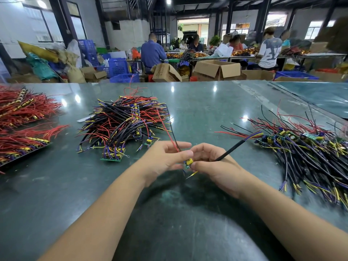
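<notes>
Between my two hands sits a small green circuit board (188, 163) with a yellow part on it. My left hand (165, 159) pinches the board at its upper edge, where a red wire and a black wire (170, 134) rise from it. My right hand (212, 162) grips the board from the right. A black sleeved cable (233, 147) runs up and right out of that hand, ending in purple and yellow leads. Both hands hover just above the green table (197, 110).
A heap of wired boards (124, 125) lies ahead on the left, another spread of boards and cables (308, 153) on the right. Red-wired strips (22, 117) fill the far left. Beyond the table's far edge stand cardboard boxes (216, 69), blue crates and seated people.
</notes>
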A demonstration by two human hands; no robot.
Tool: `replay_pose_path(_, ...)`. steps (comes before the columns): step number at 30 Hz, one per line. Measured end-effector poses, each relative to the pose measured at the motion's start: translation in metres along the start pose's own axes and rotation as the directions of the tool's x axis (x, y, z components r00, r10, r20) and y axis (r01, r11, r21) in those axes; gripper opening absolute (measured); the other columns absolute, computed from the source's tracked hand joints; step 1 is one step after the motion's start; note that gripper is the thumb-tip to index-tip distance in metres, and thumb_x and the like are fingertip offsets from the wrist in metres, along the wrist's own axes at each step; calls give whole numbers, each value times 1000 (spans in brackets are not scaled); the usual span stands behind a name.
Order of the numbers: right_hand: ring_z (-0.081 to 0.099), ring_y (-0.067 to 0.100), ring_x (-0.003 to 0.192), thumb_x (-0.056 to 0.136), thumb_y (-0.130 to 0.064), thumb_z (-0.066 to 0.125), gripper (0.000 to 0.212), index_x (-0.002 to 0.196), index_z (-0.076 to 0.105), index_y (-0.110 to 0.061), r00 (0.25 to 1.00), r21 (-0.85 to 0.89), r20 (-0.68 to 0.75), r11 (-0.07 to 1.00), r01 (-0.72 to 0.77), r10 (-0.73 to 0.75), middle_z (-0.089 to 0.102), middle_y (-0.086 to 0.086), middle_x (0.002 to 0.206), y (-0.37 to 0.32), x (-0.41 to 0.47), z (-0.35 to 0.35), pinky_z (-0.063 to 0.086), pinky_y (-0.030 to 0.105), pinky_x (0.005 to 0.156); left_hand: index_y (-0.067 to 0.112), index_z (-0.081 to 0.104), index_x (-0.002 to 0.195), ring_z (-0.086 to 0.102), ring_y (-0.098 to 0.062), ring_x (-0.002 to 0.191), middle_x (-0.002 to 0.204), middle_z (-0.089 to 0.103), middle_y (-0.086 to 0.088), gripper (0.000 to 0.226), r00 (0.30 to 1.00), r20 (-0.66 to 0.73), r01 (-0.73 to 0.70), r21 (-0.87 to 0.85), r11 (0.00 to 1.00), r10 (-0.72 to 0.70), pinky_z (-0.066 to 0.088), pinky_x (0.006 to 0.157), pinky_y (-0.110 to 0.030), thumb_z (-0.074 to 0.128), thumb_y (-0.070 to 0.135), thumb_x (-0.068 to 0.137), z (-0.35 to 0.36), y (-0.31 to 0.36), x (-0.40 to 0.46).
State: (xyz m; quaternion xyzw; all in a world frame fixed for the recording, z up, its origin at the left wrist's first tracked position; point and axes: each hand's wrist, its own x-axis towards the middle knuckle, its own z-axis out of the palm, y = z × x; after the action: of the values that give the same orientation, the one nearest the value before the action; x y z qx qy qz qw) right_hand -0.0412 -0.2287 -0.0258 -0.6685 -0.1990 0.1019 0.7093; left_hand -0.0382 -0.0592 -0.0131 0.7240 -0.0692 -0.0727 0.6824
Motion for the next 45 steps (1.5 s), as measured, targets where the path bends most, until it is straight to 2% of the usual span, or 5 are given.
replay_pose_path(6,62,13,78,86,10,56,18,94,61,-5,995,-127,-56,989,76,-83,70,6,86,1,-2,5,50,27,78,6,70,82,66,-5,68,69,71,1,5,996,-47,-77,0,997,77,52,64,-16,66,7,85,2,0,0)
replay_pose_path(11,57,3,62,85,-10,66,7,85,63,-16,961,-450,-155,883,137,-228,65,-8,73,0,0,3,44,14,59,9,70,76,61,-3,65,68,69,0,10,972,-143,-185,36,982,188,50,64,-13,67,7,85,5,-1,1)
replay_pose_path(19,63,12,59,82,-3,69,12,73,65,-8,936,-18,-339,995,93,-94,65,0,60,0,3,0,53,20,61,10,62,77,68,-13,65,68,68,-2,10,985,-76,-161,-61,985,156,54,63,-21,69,7,83,5,0,0)
replay_pose_path(32,64,8,59,77,3,66,8,74,65,-5,933,370,-359,922,112,32,66,2,62,-5,6,-4,52,14,62,2,65,95,70,-19,71,81,72,-10,16,992,-92,-117,-384,916,88,56,65,-18,50,3,95,11,5,-1)
replay_pose_path(45,67,7,60,72,-2,66,20,55,70,-13,942,597,-294,801,46,165,67,4,64,-14,4,-5,52,11,56,22,73,96,69,-14,75,93,74,-7,23,999,49,24,-219,975,-14,56,67,-25,51,30,95,6,7,-7)
